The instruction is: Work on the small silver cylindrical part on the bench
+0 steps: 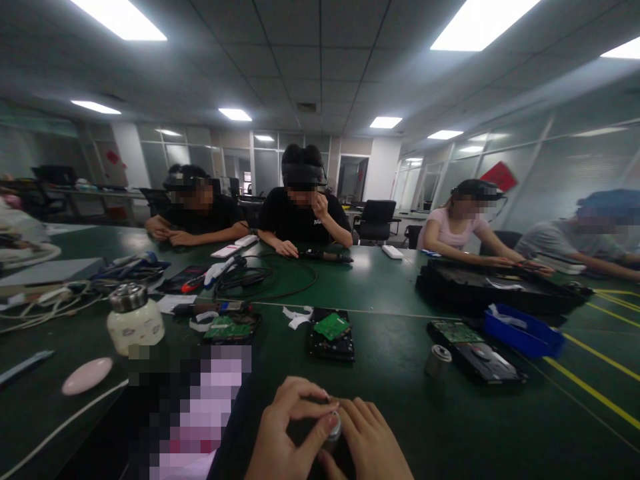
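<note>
Near the front edge of the green table, my two hands close around a small silver cylinder that looks like a motor [334, 437]. My left hand [290, 427] pinches it, the thumb across its upper part and the forefinger reaching over. Curled round its far and right side are the fingers of my right hand [373, 440]. The fingers hide most of the motor. A second silver motor [439, 362] stands upright to the right. Beyond the hands lies a hard drive [333, 343] with a green circuit board [333, 327] on it.
Another hard drive [480, 353] and a blue bin [523, 331] are at right, a black tray [485, 287] behind. Left are a cream jar [135, 320], a pink oval object [87, 375], an electric screwdriver [213, 308] and cables. Several people sit across the table.
</note>
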`<state>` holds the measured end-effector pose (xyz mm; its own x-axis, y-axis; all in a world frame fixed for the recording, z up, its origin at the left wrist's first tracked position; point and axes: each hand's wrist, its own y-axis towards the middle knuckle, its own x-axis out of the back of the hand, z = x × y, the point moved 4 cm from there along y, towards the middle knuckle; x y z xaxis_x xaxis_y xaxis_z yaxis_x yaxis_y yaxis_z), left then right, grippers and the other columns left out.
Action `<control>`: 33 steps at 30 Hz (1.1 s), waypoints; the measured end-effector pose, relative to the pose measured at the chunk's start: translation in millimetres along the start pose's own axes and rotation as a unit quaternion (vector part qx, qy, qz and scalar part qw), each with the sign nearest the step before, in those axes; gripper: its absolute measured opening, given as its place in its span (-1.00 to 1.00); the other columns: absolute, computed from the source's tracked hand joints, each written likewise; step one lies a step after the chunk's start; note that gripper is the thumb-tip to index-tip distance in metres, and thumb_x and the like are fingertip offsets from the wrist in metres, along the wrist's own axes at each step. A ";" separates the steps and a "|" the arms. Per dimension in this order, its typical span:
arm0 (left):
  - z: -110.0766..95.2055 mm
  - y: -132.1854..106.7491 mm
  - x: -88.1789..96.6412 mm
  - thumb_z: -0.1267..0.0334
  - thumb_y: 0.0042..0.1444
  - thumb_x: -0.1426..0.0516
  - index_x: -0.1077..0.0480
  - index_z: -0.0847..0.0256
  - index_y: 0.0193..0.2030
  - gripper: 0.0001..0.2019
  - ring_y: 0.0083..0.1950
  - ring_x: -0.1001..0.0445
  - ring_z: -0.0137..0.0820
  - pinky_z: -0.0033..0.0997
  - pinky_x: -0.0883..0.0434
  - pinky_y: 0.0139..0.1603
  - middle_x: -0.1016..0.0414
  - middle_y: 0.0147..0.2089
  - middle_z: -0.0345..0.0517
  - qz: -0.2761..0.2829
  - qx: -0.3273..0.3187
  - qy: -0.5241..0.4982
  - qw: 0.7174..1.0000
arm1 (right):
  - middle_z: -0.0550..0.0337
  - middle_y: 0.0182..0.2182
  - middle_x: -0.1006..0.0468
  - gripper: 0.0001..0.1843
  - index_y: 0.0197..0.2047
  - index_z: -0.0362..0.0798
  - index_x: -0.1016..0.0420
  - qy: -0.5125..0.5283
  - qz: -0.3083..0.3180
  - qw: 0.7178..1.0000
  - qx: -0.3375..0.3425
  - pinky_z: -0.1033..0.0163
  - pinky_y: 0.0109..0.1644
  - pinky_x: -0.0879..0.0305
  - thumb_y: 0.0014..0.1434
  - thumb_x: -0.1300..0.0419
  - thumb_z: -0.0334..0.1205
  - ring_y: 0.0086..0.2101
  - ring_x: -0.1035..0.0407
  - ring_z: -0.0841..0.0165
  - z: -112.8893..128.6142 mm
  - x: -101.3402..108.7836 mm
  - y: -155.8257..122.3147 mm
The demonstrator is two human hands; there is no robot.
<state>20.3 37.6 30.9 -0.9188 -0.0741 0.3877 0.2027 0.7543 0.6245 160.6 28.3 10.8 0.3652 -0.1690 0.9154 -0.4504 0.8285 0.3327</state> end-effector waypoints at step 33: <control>-4.9 -8.2 5.8 0.42 -0.01 -0.17 -0.43 0.13 -0.13 -0.73 -0.03 -0.43 -0.20 -0.19 -0.44 -0.03 -0.49 -0.13 -0.04 0.024 -0.061 0.028 0.997 | 0.04 0.01 -0.50 -0.59 0.00 -0.07 -0.45 0.010 0.043 0.999 -0.026 -0.02 0.07 -0.22 0.12 -0.12 -0.09 -0.05 -0.37 0.09 1.9 3.0 -1.8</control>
<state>15.0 27.8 31.3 -0.8870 -0.0792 0.4550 0.2894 0.6725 0.6811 161.0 25.2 13.3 0.3433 -0.0851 0.9354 -0.4384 0.8662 0.2397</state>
